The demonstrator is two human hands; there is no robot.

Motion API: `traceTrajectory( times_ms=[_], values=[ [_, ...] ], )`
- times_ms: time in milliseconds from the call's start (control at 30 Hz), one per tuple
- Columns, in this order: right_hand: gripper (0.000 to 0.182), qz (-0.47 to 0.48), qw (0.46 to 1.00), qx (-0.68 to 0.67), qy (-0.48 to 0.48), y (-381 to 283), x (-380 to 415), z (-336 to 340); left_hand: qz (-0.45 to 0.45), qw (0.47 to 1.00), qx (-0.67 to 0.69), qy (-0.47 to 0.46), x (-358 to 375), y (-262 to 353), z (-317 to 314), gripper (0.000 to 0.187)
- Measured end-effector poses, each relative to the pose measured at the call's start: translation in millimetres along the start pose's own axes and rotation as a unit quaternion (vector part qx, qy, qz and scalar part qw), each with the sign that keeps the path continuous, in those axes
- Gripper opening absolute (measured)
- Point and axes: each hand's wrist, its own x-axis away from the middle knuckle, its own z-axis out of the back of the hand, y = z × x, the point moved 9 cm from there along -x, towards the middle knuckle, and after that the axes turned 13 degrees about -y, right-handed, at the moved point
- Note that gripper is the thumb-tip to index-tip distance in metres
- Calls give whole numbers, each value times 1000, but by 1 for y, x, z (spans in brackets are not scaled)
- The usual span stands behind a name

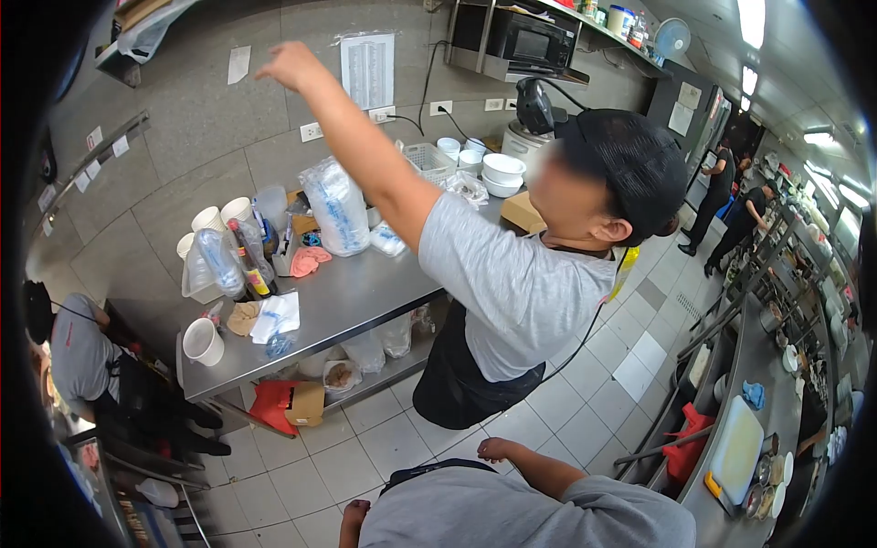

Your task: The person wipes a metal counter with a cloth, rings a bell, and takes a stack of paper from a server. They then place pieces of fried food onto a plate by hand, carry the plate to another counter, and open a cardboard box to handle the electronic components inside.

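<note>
My left hand (355, 513) hangs beside my body at the lower edge, partly cut off, and its fingers are too hidden to read. My right hand (496, 449) is held low in front of me with its fingers curled in, and I see nothing in it. It is over the tiled floor (365, 449), touching no object. Close in front stands a co-worker (512, 301) in a grey shirt, black cap and black apron, one arm raised toward the wall. The steel table (365, 306) is beyond both my hands.
Bottles (251, 260), a white tub (203, 342), wrapped plastic cups (334, 208) and white bowls (502, 173) crowd the table. Under it sits a cardboard box (306, 404). A steel counter (699, 498) with a cutting board (736, 447) runs along the right. Another person (82, 356) bends at the left.
</note>
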Motion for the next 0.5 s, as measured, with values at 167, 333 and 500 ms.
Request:
traceTrajectory(
  times_ms=[167,333,500],
  values=[
    [31,1,1000,15,-2,-14,-7,7,33,999,2,11,-37,-80,-7,31],
    [33,44,998,-23,45,-27,-22,5,-29,998,-45,29,3,-68,17,30],
    [40,17,1000,-24,-10,-67,-45,-23,94,994,43,28,45,-83,58,29]
  ],
)
